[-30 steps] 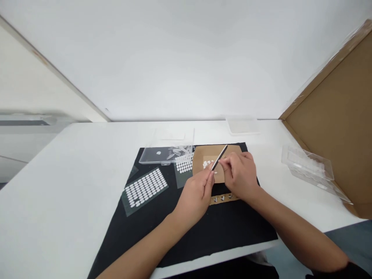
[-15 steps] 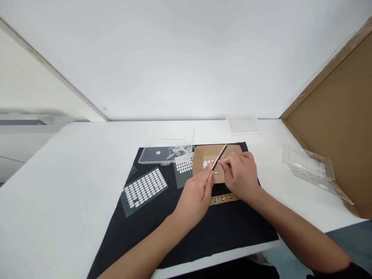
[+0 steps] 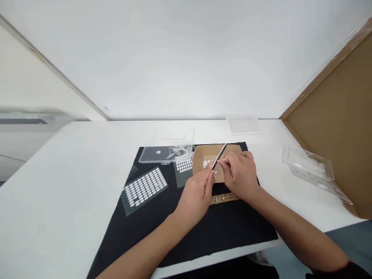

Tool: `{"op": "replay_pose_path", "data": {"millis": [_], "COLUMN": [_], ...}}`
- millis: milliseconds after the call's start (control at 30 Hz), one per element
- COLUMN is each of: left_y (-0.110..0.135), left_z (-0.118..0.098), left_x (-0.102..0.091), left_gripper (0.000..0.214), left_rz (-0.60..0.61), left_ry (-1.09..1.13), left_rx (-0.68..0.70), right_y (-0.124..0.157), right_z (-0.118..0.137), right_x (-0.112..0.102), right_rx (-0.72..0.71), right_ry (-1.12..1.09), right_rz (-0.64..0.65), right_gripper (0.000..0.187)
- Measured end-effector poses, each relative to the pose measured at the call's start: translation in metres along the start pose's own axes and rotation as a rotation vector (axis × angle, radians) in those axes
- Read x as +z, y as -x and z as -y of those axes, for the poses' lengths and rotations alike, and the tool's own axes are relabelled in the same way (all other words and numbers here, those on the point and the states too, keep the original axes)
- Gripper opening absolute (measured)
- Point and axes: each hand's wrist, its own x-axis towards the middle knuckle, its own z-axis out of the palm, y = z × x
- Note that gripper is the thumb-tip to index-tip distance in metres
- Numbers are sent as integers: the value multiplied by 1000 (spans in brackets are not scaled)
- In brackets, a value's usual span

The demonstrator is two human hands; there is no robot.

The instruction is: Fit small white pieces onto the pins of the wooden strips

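Note:
My left hand (image 3: 197, 190) is closed round the lower end of a slim black nail file with a pale edge (image 3: 220, 156), which slants up and to the right. Beside it, my right hand (image 3: 238, 172) pinches with thumb and forefinger close against the file; whatever sits between those fingertips is too small to make out. Below both hands lies a brown paper tray (image 3: 200, 152) holding small white pieces (image 3: 207, 163). A brown strip (image 3: 225, 198) with several shiny round studs rests just nearer to me, partly covered by my right hand.
A black mat (image 3: 232, 232) covers part of the white table (image 3: 66, 193). Sheets of white oval stickers (image 3: 145, 188) and an open clear box (image 3: 154, 155) with transparent slivers lie left. Another clear case (image 3: 310, 164) stands right, by a cardboard wall (image 3: 340, 116). A clear lid (image 3: 243, 126) lies behind.
Both hands keep almost the same place and hold. The nail file has turned very slightly, showing more of its pale edge.

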Motion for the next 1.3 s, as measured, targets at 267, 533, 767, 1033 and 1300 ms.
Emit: {"op": "replay_pose_path", "data": {"millis": [267, 533, 767, 1033, 1300], "left_y": [1, 1, 1, -4, -1], "left_z": [0, 0, -2, 7, 4], "left_x": [0, -1, -4, -17, -19], "left_gripper": [37, 37, 37, 40, 32], "left_rz": [-5, -9, 2, -107, -44], "left_ry": [-15, -36, -36, -26, 216], "left_rx": [16, 21, 66, -23, -36], "right_y": [1, 0, -1, 5, 18], "right_z": [3, 2, 1, -3, -3], "right_x": [1, 3, -5, -10, -1], "right_rx": [28, 14, 43, 33, -157], "right_ry": [26, 12, -6, -113, -51], "right_rz": [-46, -55, -60, -193, -224], "right_gripper": [28, 25, 23, 16, 20]}}
